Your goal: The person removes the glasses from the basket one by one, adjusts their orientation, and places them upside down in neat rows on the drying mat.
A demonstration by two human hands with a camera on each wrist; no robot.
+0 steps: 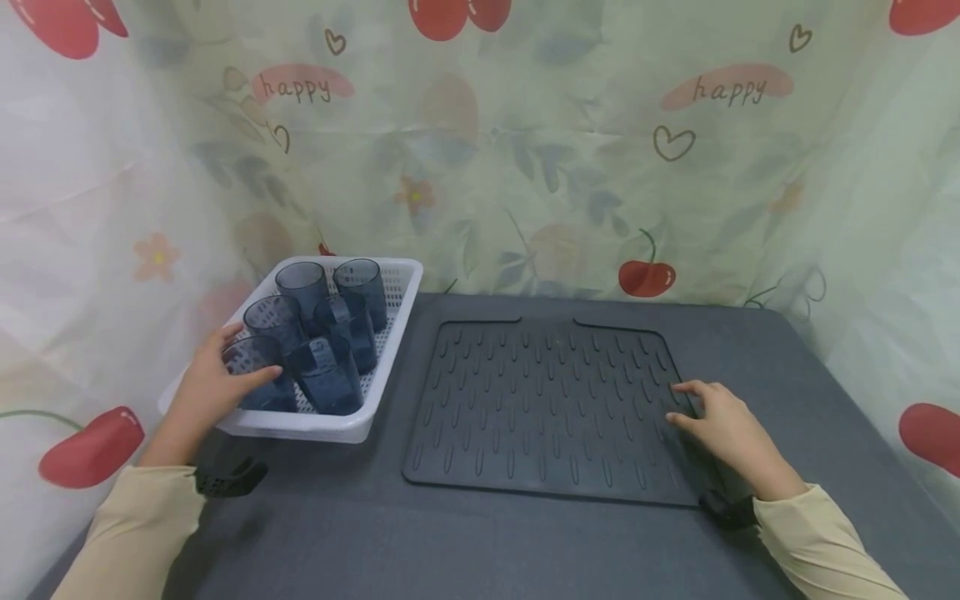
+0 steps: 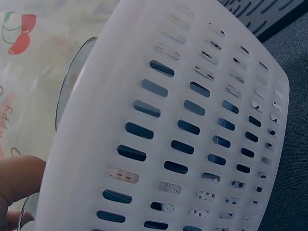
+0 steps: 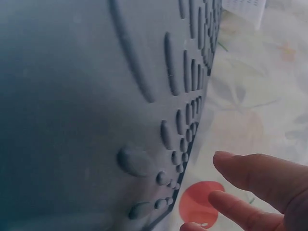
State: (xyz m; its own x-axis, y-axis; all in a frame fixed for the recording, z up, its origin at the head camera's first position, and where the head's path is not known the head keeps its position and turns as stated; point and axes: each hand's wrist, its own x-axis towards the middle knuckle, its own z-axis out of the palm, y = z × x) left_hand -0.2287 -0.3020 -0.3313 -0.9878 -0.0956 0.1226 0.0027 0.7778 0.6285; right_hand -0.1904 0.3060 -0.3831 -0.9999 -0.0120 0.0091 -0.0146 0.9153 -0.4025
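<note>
Six clear blue-grey glasses (image 1: 326,379) are held in a white slotted basket (image 1: 300,427), which is set on the left side of the dark grey surface (image 1: 450,542), against the patterned cloth (image 1: 480,167). The glasses are crowded together, mouths up, some of them leaning, and a strip of the perforated floor is left uncovered along the right wall. The nearest glass on the left (image 1: 266,398) is spanned at its rim by the left hand (image 1: 210,385), with the thumb laid toward the right side of the mouth and the other fingers at the left, close to the basket's edge; whether it is firmly gripped cannot be told, as much of the hand is hidden by the basket wall in the left wrist view. To the right of the basket, and apart from it, a black ridged mat (image 1: 543,400) is laid flat, with nothing placed on it. The right hand (image 1: 726,423) is held at the mat's right edge, its thumb and forefinger parted and nothing held between them.
</note>
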